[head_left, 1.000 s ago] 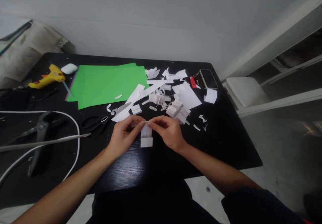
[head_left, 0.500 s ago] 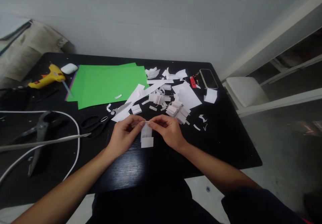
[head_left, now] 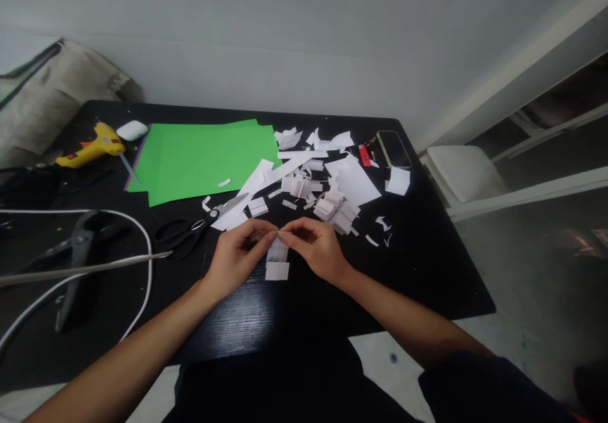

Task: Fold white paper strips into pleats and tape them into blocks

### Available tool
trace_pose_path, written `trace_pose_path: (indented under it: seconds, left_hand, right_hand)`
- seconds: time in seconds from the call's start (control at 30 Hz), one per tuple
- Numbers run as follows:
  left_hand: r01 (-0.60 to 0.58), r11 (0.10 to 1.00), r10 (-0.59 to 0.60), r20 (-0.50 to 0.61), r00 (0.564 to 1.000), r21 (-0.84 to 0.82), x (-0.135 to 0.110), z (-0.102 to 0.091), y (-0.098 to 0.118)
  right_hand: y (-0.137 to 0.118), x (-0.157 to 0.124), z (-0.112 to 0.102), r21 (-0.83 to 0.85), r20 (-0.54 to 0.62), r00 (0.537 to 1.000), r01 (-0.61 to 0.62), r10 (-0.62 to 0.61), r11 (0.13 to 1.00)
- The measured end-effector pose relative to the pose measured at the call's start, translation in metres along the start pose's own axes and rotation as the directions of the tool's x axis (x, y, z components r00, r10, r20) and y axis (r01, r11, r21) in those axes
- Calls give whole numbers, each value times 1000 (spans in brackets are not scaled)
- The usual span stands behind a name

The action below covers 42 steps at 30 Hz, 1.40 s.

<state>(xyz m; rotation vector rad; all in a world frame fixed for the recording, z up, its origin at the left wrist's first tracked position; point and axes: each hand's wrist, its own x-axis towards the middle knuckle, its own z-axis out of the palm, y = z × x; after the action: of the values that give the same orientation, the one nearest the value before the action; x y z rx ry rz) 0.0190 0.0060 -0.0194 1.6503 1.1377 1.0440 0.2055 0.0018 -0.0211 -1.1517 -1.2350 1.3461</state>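
My left hand (head_left: 240, 249) and my right hand (head_left: 317, 246) meet over the black table, thumbs and forefingers pinching the top of a small folded strip of white paper (head_left: 278, 255). The strip hangs down towards me, and a wider flat piece of white paper (head_left: 277, 271) shows at its lower end. Whether the two are joined I cannot tell. Just beyond my fingers lie a heap of folded white paper pieces (head_left: 336, 209) and loose cut scraps. Black-handled scissors (head_left: 192, 230) rest left of my left hand.
Green sheets (head_left: 204, 157) lie at the back left, beside a yellow glue gun (head_left: 92, 147) and a white case (head_left: 132, 130). A white cable (head_left: 148, 239) loops over pliers-like tools at left. A red lighter (head_left: 364, 155) and a phone (head_left: 394, 149) lie at the back right.
My fingertips have drawn slightly closer together at the top of the paper strip, covering more of it. The things on the table have not moved.
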Motion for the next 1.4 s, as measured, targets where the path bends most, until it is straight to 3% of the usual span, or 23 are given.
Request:
trace_pose_path:
  seconds: [0.2, 0.63, 0.9, 1.03, 1.4]
  left_hand:
    - [-5, 1000, 5, 22, 1000, 19, -1, -2, 2]
    - [-147, 980, 147, 8, 989, 136, -3, -6, -4]
    - [-6, 998, 5, -21, 1000, -56, 1, -2, 3]
    - [40, 999, -39, 32, 999, -36, 2, -2, 2]
    - [38, 999, -38, -37, 999, -1, 0, -4, -2]
  right_hand:
    - [0, 0, -1, -18, -7, 1000, 6, -6, 1000]
    - [0, 2, -3, 32, 4, 997, -75, 74, 997]
    - [1, 1, -3, 2, 16, 1000, -6, 6, 1000]
    - [0, 1, -2, 13, 9, 1000, 4, -4, 1000]
    - [4, 2, -4, 9, 8, 998, -68, 68, 998]
